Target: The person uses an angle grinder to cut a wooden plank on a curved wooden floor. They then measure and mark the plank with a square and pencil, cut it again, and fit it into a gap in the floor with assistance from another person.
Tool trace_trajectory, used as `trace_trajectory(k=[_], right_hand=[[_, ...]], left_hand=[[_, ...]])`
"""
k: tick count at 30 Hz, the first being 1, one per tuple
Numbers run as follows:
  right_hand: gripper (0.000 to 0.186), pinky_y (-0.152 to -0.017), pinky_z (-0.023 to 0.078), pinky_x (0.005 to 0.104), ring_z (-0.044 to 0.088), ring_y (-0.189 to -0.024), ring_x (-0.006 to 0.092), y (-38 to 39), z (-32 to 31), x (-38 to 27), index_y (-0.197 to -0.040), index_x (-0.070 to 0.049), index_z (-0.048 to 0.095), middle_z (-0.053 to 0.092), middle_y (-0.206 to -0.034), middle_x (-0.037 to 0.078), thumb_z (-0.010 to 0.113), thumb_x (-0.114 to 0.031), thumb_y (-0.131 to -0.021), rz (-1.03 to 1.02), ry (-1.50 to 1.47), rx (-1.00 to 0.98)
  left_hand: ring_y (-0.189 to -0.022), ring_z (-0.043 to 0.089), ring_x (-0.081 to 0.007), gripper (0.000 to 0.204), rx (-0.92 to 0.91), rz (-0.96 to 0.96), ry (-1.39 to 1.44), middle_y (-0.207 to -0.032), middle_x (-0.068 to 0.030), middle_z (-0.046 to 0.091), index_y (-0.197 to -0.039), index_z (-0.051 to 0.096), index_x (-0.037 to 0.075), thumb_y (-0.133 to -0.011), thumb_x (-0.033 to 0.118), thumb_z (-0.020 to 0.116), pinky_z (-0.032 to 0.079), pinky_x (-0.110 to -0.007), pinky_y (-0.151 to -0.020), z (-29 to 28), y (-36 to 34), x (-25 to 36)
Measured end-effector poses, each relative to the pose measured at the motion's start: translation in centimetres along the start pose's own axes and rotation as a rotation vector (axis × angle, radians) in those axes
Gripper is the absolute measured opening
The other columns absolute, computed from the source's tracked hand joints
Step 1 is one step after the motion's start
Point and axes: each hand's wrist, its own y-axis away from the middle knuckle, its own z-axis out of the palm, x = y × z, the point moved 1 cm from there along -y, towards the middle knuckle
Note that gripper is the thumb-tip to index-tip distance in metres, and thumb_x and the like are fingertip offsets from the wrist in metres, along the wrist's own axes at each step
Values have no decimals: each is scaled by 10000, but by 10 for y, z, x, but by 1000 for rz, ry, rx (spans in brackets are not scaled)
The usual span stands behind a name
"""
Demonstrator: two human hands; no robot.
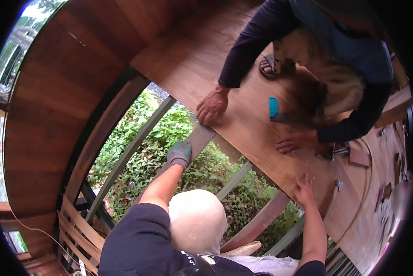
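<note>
My left hand (180,155), in a grey-green glove, is closed over a dark wooden joist (202,139) below the edge of the laid floorboards (252,142). My bare right hand (304,191) rests at the boards' near edge, fingers apart and touching the wood. Across from me, a co-worker in dark sleeves leans over the boards. That person's one hand (213,106) presses on the edge board above the joist. Their other hand (297,140) lies flat farther right. Between them is a tool with a bright blue end (273,107), partly blurred.
Between the joists (137,147) are open gaps, with green plants below. A curved plank wall (54,115) stands at left. A hammer (334,191), a cord (366,193) and several hand tools (385,198) lie on the boards at right. My light-clad knee (197,221) is near the gap.
</note>
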Motion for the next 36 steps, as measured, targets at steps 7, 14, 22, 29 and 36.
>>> trace_trajectory(k=[7, 14, 22, 29, 36], right_hand=[[648, -1241, 296, 551, 225, -1492, 588, -10, 11, -1, -1524, -305, 522, 154, -1713, 204, 584, -141, -900, -1, 43, 24], [739, -1192, 393, 583, 189, -1538, 522, -1, -13, -7, -1607, -463, 308, 27, -1753, 64, 506, -174, -956, 57, 186, -200], [847, -1217, 365, 553, 194, -1545, 502, 6, -20, -12, -1621, -469, 263, -7, -1755, 53, 550, -104, -912, 76, 151, -187], [842, -1177, 298, 729, 90, -1588, 429, 13, -13, -11, -1602, -458, 324, 23, -1755, 46, 553, -52, -901, 91, 111, -96], [801, -1170, 286, 744, 90, -1584, 443, 14, -23, -13, -1598, -421, 358, 48, -1752, 59, 580, -69, -913, 58, 60, -126]], left_hand=[[-1035, 637, -509, 486, 63, 370, -68, -1092, -294, 673, -1154, 654, 7, -1035, 424, 435, 508, -563, -870, 36, -33, -32], [-1219, 631, -447, 742, -570, 515, -1026, -1293, -284, 661, -1362, 612, 28, -1000, 643, 410, 506, -488, -1037, -58, -36, 67], [-1430, 449, -412, 890, -516, 1276, -788, -1542, -241, 468, -1518, 418, 27, -851, 534, 718, 390, -477, -1167, 22, 107, 280], [-1562, 126, -491, 1091, -407, 1130, -744, -1687, -271, 120, -1632, 198, 57, -818, 521, 757, 221, -590, -1238, 106, 178, 288], [-1574, 36, -502, 1084, -469, 1050, -860, -1702, -294, 18, -1647, 122, 42, -862, 482, 726, 176, -606, -1248, 111, 180, 294]])
